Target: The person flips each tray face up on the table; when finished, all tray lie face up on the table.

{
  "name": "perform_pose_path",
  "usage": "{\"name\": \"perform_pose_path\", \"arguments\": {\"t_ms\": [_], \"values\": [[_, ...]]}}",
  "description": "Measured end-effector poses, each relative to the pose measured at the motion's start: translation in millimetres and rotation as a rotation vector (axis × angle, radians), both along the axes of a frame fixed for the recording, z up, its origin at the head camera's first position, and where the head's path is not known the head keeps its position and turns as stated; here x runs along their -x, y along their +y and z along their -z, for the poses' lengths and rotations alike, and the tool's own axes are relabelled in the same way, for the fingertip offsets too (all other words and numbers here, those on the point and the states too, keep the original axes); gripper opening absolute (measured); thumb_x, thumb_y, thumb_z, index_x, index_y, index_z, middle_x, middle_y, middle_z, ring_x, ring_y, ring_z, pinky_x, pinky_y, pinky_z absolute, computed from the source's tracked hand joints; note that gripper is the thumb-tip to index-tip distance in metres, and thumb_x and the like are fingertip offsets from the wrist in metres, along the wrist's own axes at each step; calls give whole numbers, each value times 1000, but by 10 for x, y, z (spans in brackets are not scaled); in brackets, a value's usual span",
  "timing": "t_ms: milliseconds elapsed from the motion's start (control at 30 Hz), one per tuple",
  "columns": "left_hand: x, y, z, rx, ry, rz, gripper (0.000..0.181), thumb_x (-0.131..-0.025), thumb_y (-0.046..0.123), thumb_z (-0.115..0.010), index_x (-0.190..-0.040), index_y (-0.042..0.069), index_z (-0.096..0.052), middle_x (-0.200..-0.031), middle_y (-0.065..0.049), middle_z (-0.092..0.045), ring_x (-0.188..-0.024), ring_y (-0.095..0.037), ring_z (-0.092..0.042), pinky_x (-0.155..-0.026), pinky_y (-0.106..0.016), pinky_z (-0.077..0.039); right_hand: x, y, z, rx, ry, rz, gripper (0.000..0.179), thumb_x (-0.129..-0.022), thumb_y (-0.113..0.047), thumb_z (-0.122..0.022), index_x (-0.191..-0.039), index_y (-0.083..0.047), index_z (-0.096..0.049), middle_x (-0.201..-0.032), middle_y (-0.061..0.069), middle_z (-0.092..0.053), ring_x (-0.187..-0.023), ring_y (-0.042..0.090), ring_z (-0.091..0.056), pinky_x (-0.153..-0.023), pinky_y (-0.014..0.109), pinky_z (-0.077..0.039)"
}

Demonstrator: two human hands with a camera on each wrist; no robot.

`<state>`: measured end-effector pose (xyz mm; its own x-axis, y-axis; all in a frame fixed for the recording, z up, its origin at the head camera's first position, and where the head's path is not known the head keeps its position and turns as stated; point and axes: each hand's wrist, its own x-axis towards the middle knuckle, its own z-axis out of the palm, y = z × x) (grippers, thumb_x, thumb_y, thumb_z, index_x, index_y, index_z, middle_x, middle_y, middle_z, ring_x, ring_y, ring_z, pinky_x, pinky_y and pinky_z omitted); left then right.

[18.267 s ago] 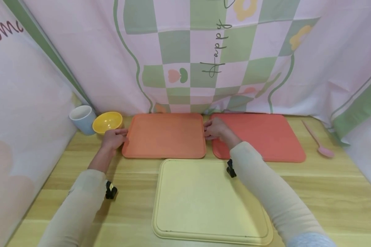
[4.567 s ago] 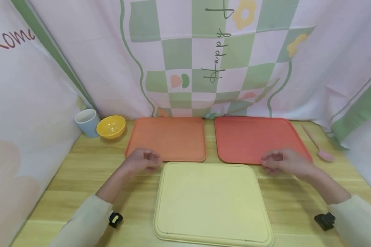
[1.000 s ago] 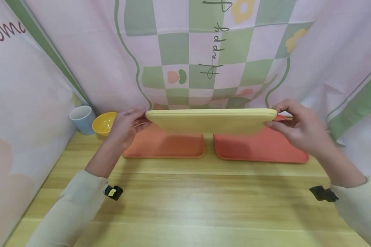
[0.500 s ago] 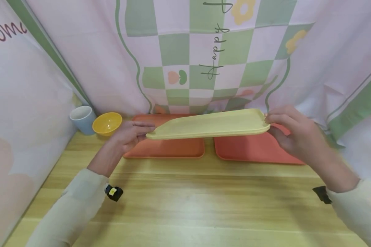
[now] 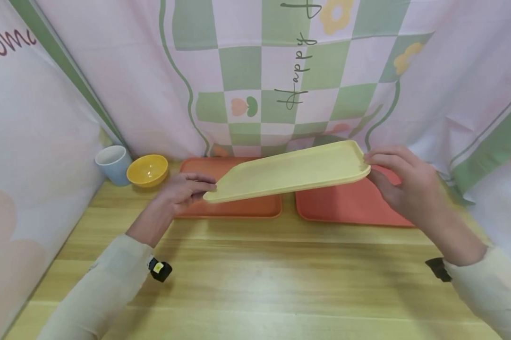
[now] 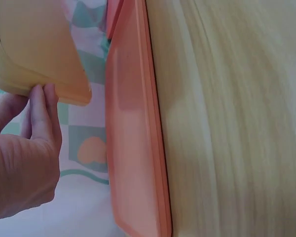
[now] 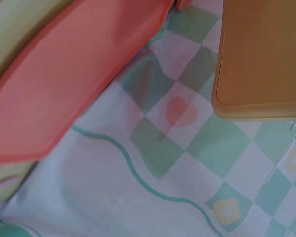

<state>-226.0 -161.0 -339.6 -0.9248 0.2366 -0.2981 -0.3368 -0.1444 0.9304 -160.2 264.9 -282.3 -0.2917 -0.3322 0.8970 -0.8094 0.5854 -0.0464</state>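
Note:
A pale yellow tray (image 5: 289, 171) is held up in the air between both hands, tilted with its right end higher. My left hand (image 5: 181, 191) pinches its left end; in the left wrist view the fingers (image 6: 43, 111) press the underside near a corner. At the opposite end my right hand (image 5: 408, 184) grips the edge, thumb below and fingers above. Beneath the tray, an orange tray (image 5: 238, 208) lies on the left and a red tray (image 5: 349, 205) on the right, both partly covered by it in the head view.
A yellow bowl (image 5: 148, 171) and a blue cup (image 5: 114, 165) stand at the back left. A wooden table (image 5: 255, 278) stretches in front of the trays. Behind them hangs a checked curtain (image 5: 281, 66). A pink spoon handle (image 7: 5, 185) shows in the right wrist view.
The yellow tray, earlier flat on the table, has been lifted by both hands. Over the last second its near edge has dropped, showing the upper face, and its left end has sunk lower.

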Motion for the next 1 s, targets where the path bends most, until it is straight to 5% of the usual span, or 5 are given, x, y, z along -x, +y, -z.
{"name": "perform_pose_path", "arguments": {"t_ms": [100, 333, 600, 833, 1000], "values": [[5, 32, 29, -35, 7, -39, 17, -87, -12, -70, -87, 3, -76, -84, -6, -73, -72, -13, -71, -65, -22, -58, 36, 40, 55, 96, -145, -52, 50, -101, -38, -64, -93, 11, -68, -96, 16, -70, -97, 8, -67, -90, 12, -50], [8, 80, 58, -89, 22, -116, 16, -86, -14, -70, -86, 1, -74, -83, -8, -72, -71, -17, -72, -68, -25, -60, -12, 66, 65, 541, -665, -376, 21, -87, 26, -56, -107, 22, -61, -112, 13, -69, -110, 20, -65, -89, 23, -55], [3, 113, 72, -70, 53, -170, 13, -86, -12, -72, -96, -3, -71, -80, -5, -72, -72, -15, -71, -69, -24, -59, -38, 117, 6, 612, -1085, -8, 33, -94, -12, -75, -125, -5, -67, -114, -8, -71, -104, 2, -66, -82, 15, -54], [13, 120, 135, -45, 70, -173, 25, -87, -14, -69, -111, -9, -63, -83, -5, -72, -73, -14, -71, -70, -24, -59, 42, 257, 169, 662, -1357, -138, 60, -91, 3, -73, -143, 7, -43, -109, -13, -71, -99, 1, -68, -83, 15, -54], [15, 116, 190, -31, 48, -142, 43, -87, -19, -64, -129, -14, -54, -90, -5, -70, -76, -14, -70, -69, -25, -60, 89, 310, 323, 444, -1456, -33, 76, -95, -5, -71, -154, 12, -25, -134, 1, -60, -100, -5, -63, -88, 13, -51]]}}
